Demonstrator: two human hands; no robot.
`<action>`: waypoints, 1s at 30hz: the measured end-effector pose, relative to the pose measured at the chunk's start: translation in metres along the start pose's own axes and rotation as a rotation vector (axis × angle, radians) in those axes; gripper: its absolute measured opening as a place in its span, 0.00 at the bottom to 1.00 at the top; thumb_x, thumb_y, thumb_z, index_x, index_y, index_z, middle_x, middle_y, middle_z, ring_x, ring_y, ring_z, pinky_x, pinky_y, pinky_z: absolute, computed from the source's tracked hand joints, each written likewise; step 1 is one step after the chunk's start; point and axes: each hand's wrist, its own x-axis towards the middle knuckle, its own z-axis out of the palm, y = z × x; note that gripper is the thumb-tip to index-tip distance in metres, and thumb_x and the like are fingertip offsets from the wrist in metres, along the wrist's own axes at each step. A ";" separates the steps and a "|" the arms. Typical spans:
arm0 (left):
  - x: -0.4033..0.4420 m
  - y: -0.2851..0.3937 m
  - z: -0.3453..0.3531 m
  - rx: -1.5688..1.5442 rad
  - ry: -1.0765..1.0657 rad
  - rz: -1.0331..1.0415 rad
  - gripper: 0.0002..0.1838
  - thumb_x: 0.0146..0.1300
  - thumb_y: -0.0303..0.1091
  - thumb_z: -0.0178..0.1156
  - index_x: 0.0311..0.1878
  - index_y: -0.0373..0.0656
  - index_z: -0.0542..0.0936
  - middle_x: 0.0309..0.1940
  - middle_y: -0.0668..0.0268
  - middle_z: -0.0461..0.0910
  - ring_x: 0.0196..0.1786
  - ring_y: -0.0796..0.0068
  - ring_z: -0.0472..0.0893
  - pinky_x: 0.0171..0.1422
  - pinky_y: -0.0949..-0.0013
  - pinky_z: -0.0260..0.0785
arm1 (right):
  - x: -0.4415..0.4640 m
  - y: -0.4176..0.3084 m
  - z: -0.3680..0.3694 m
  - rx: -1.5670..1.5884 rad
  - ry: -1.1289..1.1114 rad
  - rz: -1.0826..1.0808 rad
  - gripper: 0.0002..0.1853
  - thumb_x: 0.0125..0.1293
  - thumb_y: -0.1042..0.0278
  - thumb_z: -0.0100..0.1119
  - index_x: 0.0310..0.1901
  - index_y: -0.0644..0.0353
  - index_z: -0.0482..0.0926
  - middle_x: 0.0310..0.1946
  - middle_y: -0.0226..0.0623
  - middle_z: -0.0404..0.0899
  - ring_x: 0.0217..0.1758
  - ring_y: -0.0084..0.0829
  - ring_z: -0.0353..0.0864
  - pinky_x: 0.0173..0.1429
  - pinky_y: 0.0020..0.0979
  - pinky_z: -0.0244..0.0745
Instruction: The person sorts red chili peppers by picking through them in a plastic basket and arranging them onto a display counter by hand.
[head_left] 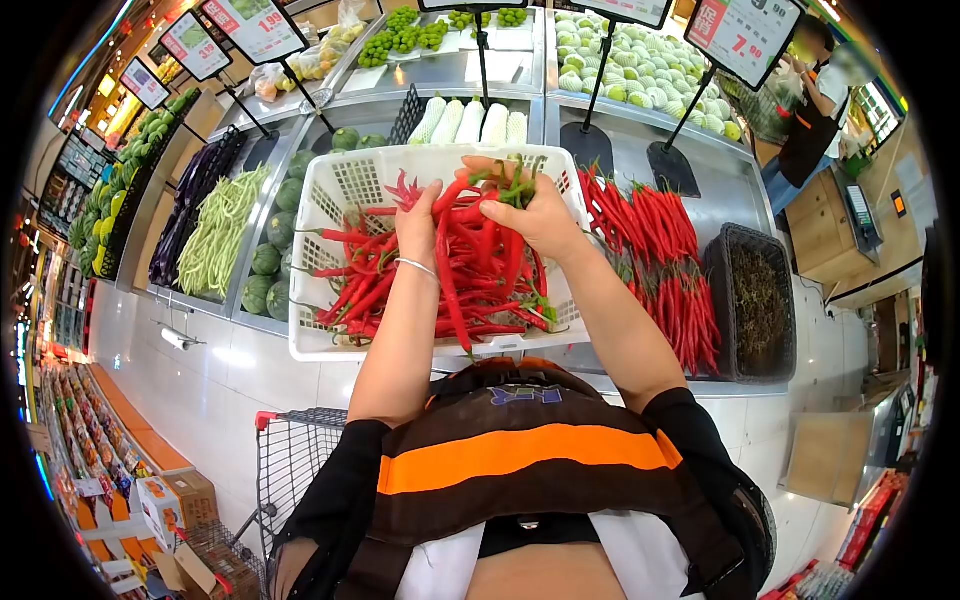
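Note:
A white plastic basket full of long red chili peppers stands in front of me on the display edge. Over it, my left hand is closed around some chili peppers, with red tips sticking up by the thumb. My right hand grips a bunch of red chili peppers, thumb across them and green stems poking out above the fingers. The two hands are close together, and a long pepper hangs down between them. Most fingertips are hidden behind the peppers.
Right of the basket lie red chili peppers in rows and a dark basket of dried brownish goods. Watermelons and green beans are left. Price signs stand behind. A shopping cart is below left; a person stands far right.

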 end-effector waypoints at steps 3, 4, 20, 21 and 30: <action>-0.002 0.000 0.001 -0.001 -0.010 -0.038 0.15 0.58 0.33 0.60 0.45 0.36 0.72 0.40 0.60 0.78 0.39 0.68 0.80 0.43 0.68 0.75 | 0.000 0.004 -0.004 -0.066 -0.032 -0.023 0.14 0.58 0.72 0.59 0.46 0.64 0.77 0.40 0.31 0.78 0.43 0.20 0.73 0.52 0.25 0.67; -0.004 0.001 0.002 -0.023 -0.010 -0.076 0.14 0.59 0.38 0.60 0.41 0.38 0.74 0.36 0.60 0.80 0.39 0.68 0.80 0.42 0.67 0.76 | 0.000 0.004 -0.003 -0.065 -0.032 -0.021 0.14 0.58 0.72 0.59 0.46 0.64 0.77 0.40 0.31 0.78 0.43 0.20 0.73 0.52 0.25 0.67; 0.003 0.019 -0.049 0.451 0.068 0.326 0.24 0.53 0.27 0.64 0.53 0.32 0.69 0.49 0.58 0.74 0.53 0.65 0.72 0.58 0.66 0.64 | -0.142 -0.138 -0.184 -0.161 0.642 -0.068 0.10 0.63 0.69 0.54 0.44 0.62 0.74 0.39 0.36 0.78 0.40 0.27 0.79 0.46 0.29 0.75; 0.000 0.017 -0.044 0.458 0.056 0.322 0.24 0.53 0.27 0.64 0.53 0.32 0.69 0.49 0.58 0.74 0.53 0.65 0.72 0.58 0.66 0.64 | -0.153 -0.129 -0.194 -0.193 0.598 0.154 0.09 0.63 0.69 0.54 0.42 0.62 0.75 0.38 0.35 0.79 0.40 0.26 0.78 0.47 0.28 0.73; -0.050 -0.018 0.042 1.869 -0.810 0.712 0.43 0.42 0.39 0.69 0.63 0.40 0.62 0.63 0.51 0.60 0.69 0.50 0.54 0.70 0.54 0.49 | -0.189 0.094 -0.236 0.346 0.573 0.987 0.09 0.58 0.72 0.58 0.39 0.66 0.78 0.34 0.42 0.81 0.35 0.35 0.82 0.43 0.36 0.77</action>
